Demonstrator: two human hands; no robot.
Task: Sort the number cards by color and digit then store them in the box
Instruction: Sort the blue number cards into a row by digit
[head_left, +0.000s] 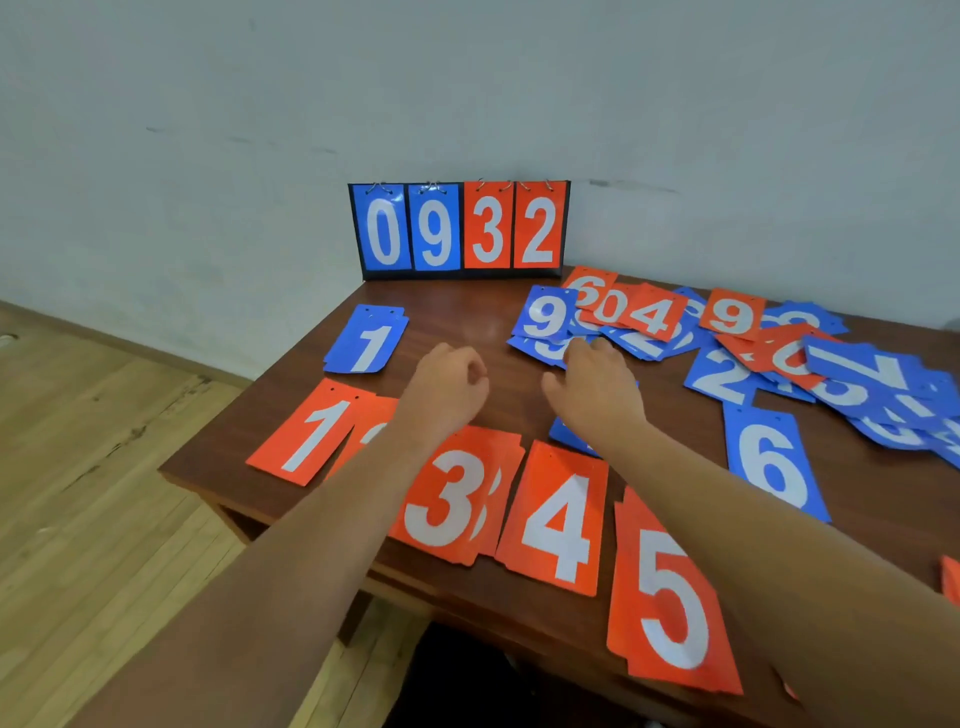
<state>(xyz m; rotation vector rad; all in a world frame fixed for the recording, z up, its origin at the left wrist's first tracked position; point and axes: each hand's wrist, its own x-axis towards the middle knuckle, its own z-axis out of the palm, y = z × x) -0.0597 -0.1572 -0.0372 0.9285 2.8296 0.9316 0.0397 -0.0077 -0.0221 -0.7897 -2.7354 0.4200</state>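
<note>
I have the left hand (452, 382) hovering over the worktop (467, 317) with its fingers loosely curled and holding nothing. The right hand (595, 387) reaches forward, and its fingers (587, 349) touch the near edge of the blue cards lying just under the blue 9 (545, 314). I cannot tell whether they are pinching one or only resting on it. The unsorted heap (779, 353) of red and blue cards spreads out from those fingers, beyond them and to their right. Sorted stacks lie nearer to me than the fingers: red 1 (311, 436), red 3 (452, 493), red 4 (556, 519), red 5 (670, 597) and blue 6 (774, 462). The blue 1 (366, 340) sits left of the left hand. No box is in view. The cards look thin, light, glossy and probably slippery, stiff enough to keep flat but hard to lift off the flat wood. I would slide one by its short edge until it overhangs its neighbour, then pinch that edge between thumb and forefinger.
</note>
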